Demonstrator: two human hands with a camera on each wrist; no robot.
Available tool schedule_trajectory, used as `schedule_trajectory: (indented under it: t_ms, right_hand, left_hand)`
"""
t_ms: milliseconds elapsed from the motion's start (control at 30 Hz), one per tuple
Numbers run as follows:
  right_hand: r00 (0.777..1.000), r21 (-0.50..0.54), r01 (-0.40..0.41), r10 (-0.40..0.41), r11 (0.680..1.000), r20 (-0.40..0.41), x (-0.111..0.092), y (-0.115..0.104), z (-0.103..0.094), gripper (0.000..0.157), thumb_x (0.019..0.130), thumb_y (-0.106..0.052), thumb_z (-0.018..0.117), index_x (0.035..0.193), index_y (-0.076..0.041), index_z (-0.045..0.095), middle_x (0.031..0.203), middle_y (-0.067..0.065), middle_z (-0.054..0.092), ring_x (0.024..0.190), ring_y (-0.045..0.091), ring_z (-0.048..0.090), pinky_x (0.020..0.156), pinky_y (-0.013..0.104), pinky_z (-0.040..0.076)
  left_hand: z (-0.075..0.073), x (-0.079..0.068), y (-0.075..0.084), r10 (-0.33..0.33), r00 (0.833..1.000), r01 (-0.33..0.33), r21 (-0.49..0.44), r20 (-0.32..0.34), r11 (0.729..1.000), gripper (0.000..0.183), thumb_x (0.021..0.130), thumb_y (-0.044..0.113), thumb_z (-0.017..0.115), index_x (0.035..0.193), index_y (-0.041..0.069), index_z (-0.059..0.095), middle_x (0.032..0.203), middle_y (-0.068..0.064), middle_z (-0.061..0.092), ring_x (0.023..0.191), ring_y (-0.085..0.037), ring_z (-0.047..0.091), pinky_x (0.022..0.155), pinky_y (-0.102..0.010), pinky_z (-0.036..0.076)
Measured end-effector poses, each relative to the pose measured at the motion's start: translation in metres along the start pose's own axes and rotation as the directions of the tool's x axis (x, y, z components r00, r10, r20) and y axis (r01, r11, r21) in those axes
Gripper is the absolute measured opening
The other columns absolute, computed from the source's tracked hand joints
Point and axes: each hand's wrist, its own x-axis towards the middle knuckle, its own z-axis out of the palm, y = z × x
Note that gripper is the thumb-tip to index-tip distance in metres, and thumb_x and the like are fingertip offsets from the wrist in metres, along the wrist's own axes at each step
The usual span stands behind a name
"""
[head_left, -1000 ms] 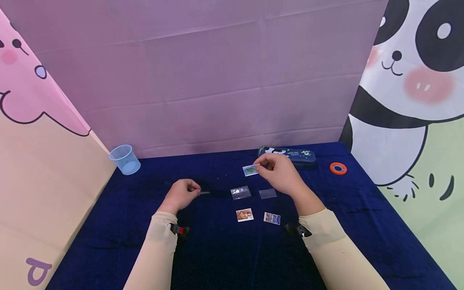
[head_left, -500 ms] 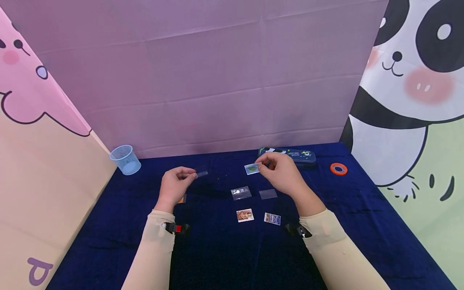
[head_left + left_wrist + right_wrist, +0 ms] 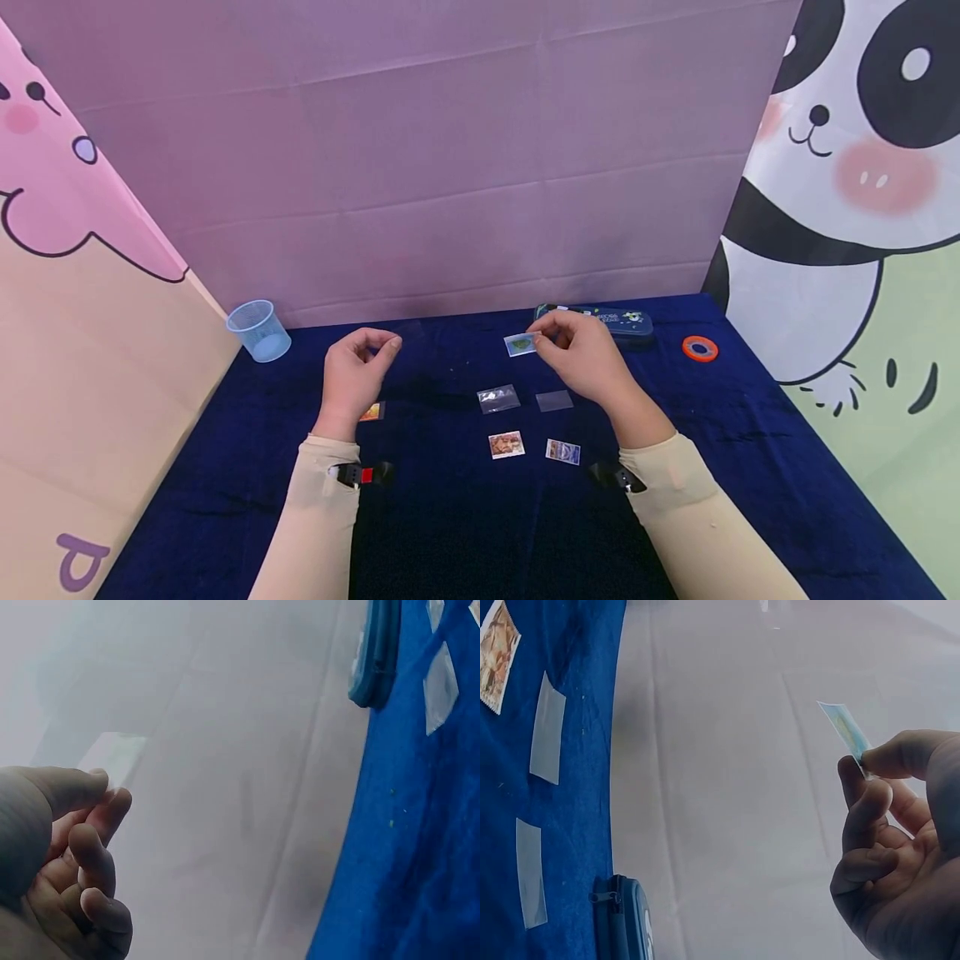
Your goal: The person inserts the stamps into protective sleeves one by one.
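Note:
My left hand [image 3: 355,374] is raised over the left side of the table and pinches a small clear plastic sleeve [image 3: 114,756] between thumb and fingertips. In the head view that sleeve barely shows against the backdrop. Between thumb and index finger of my right hand [image 3: 581,354] is a blue-green stamp [image 3: 519,344], held up in front of the pencil case. Below the hands, two clear sleeves [image 3: 498,399] [image 3: 554,401] lie flat on the cloth. Nearer me are a brown stamp [image 3: 507,445] and a blue-purple stamp [image 3: 563,452]. An orange stamp [image 3: 371,412] lies partly hidden by my left wrist.
A dark blue cloth [image 3: 450,533] covers the table. At the back left stands a light blue mesh cup [image 3: 259,331]. The pencil case [image 3: 630,323] lies at the back edge, with an orange ring [image 3: 700,348] to its right. A lilac backdrop [image 3: 420,167] rises behind.
My left hand has risen, moving away from me and slightly left, lifting the clear sleeve. The orange stamp beneath has come into view. My right hand has lifted slightly with its stamp.

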Motion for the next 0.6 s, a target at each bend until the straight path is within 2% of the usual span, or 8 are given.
schedule_trajectory:
  t_ms: [133, 267, 467, 600]
  right_hand:
    - [1.000, 0.016, 0.018, -0.018, 1.000, -0.004, -0.001, -0.003, -0.001, 0.012, 0.102, -0.016, 0.068, 0.111, -0.017, 0.076, 0.074, 0.006, 0.056, 0.062, 0.026, 0.050, 0.054, 0.036, 0.041]
    - [0.999, 0.029, 0.034, -0.034, 0.999, -0.012, -0.003, -0.007, -0.002, 0.012, 0.102, -0.015, 0.068, 0.110, -0.017, 0.076, 0.072, 0.005, 0.056, 0.061, 0.026, 0.050, 0.053, 0.035, 0.041]
    - [0.998, 0.054, 0.059, -0.057, 0.997, -0.033, -0.006, -0.015, -0.003, 0.012, 0.101, -0.014, 0.069, 0.110, -0.019, 0.077, 0.075, 0.003, 0.059, 0.063, 0.025, 0.052, 0.053, 0.034, 0.042]
    - [0.997, 0.077, 0.068, -0.065, 0.995, -0.045, -0.008, -0.019, -0.002, 0.011, 0.102, -0.015, 0.070, 0.110, -0.020, 0.077, 0.075, 0.003, 0.058, 0.063, 0.025, 0.051, 0.053, 0.033, 0.041]
  left_hand:
    - [-0.001, -0.002, 0.009, 0.030, 1.000, -0.030, -0.007, -0.004, 1.000, 0.019, 0.099, 0.040, 0.074, 0.101, 0.021, 0.077, 0.083, -0.002, 0.065, 0.064, -0.025, 0.050, 0.052, -0.031, 0.040]
    - [0.001, -0.005, 0.020, 0.064, 0.998, -0.064, -0.018, 0.006, 0.998, 0.020, 0.101, 0.040, 0.071, 0.100, 0.020, 0.077, 0.088, 0.004, 0.070, 0.066, -0.023, 0.051, 0.055, -0.030, 0.042]
    - [0.006, -0.010, 0.034, 0.112, 0.993, -0.110, -0.039, 0.043, 0.993, 0.021, 0.104, 0.036, 0.067, 0.099, 0.017, 0.077, 0.084, 0.002, 0.070, 0.063, -0.024, 0.051, 0.050, -0.030, 0.040]
    - [0.011, -0.012, 0.040, 0.136, 0.988, -0.134, -0.040, 0.072, 0.990, 0.019, 0.105, 0.030, 0.066, 0.100, 0.016, 0.077, 0.083, 0.003, 0.071, 0.064, -0.022, 0.050, 0.053, -0.030, 0.039]
